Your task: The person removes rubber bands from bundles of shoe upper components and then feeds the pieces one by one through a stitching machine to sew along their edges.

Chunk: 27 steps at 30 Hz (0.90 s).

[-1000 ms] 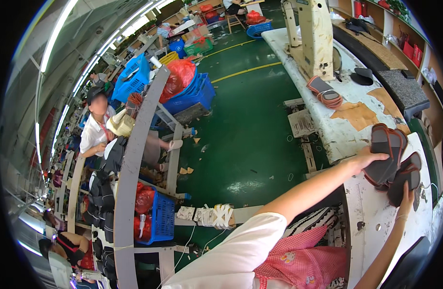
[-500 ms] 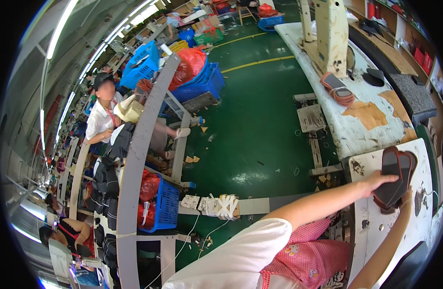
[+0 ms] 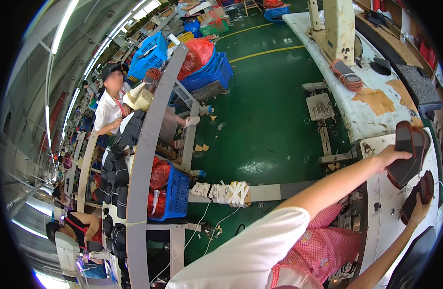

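dark brown shoe soles [image 3: 408, 153] lie stacked on the white counter [image 3: 392, 212] at the right edge of the view, and the left hand [image 3: 394, 155] rests on top of them, fingers spread flat over the upper sole with the grip pressed down on it rather than wrapped around it. the left arm reaches out from a white sleeve across the gap between the benches. lower down, the right hand [image 3: 418, 204] comes up from the bottom edge with its grip clamped on a second dark sole [image 3: 420, 190], which sits just beside the stack and below it. a pink checked apron [image 3: 322, 248] covers the person's lap under the left arm. farther along the same counter stands a cream machine column [image 3: 338, 26], with an orange-edged sole [image 3: 346, 76] and a brown paper patch [image 3: 375, 100] near it. across the green floor [image 3: 265, 115], a grey curved rack [image 3: 149, 159] holds dark shoe uppers, and blue crates [image 3: 175, 195] with red bags sit under it. another person in a white shirt [image 3: 108, 108] stands behind that rack.
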{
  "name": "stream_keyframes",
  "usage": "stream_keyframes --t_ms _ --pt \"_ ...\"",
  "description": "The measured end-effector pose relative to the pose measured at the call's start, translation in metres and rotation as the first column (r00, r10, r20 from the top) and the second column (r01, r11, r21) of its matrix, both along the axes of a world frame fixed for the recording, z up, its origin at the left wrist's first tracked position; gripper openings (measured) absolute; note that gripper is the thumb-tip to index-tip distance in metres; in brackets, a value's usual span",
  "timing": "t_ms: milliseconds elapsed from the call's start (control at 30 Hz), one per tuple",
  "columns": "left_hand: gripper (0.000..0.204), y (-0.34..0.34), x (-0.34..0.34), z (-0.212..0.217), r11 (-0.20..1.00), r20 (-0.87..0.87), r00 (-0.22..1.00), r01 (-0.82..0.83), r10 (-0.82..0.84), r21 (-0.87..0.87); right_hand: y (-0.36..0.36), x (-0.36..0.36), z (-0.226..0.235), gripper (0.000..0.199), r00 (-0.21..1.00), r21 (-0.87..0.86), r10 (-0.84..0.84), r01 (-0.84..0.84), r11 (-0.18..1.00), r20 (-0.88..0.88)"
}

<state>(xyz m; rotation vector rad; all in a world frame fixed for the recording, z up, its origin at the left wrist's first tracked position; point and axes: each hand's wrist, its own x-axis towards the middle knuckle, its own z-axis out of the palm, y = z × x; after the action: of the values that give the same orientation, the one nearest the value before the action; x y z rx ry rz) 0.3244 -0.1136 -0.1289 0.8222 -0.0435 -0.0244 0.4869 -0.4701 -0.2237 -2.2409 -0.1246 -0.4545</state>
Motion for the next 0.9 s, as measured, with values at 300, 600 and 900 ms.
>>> stream_keyframes --t_ms 300,600,900 --pt "0.048 -0.039 -0.040 -0.033 0.933 -0.056 0.947 0.298 -0.315 -0.200 0.099 -0.129 0.054 0.044 0.929 -0.490 0.065 -0.251 0.835 -0.365" --pt "0.050 -0.053 -0.052 -0.007 0.899 -0.054 0.901 0.421 -0.430 -0.121 0.049 -0.127 -0.002 0.041 0.996 -0.419 0.007 0.033 0.907 0.093" --pt "0.053 0.077 -0.143 0.005 0.849 -0.093 0.986 -0.071 0.139 0.523 0.136 -0.264 0.134 0.062 0.670 0.888 0.725 -0.226 0.401 -0.157"
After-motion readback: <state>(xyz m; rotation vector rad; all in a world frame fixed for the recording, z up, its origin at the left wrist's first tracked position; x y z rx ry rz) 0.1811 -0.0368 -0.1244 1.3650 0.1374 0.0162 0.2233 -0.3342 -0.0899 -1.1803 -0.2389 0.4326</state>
